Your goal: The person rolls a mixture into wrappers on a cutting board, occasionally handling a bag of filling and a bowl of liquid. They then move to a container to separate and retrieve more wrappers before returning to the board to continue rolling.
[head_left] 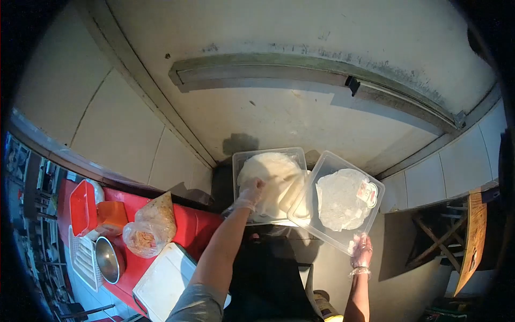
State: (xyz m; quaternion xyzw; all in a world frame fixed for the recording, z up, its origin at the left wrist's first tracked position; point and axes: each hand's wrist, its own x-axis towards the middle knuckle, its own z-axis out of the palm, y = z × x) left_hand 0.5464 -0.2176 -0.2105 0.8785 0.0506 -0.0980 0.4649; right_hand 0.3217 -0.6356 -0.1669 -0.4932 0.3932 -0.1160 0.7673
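Observation:
My left hand (251,194), in a clear disposable glove, reaches into a clear plastic bin (239,156). Its fingers look curled against the pale round sheets (273,172) stacked there; what they pinch, if anything, is hidden. My right hand (361,250), also gloved, grips the near corner of a shallow clear plastic container (377,206). This container is tilted, and its left corner overlaps the bin's right side. In it lies a flat, round, translucent package (340,201) with a printed label (367,194) on its right side.
On the left, a red surface (188,220) holds a white cutting board (163,279), bagged food (155,217), a metal bowl (109,260), a white rack (83,257) and a red basket (82,206). A pale door (279,110) stands ahead. A wooden board (472,241) stands at right.

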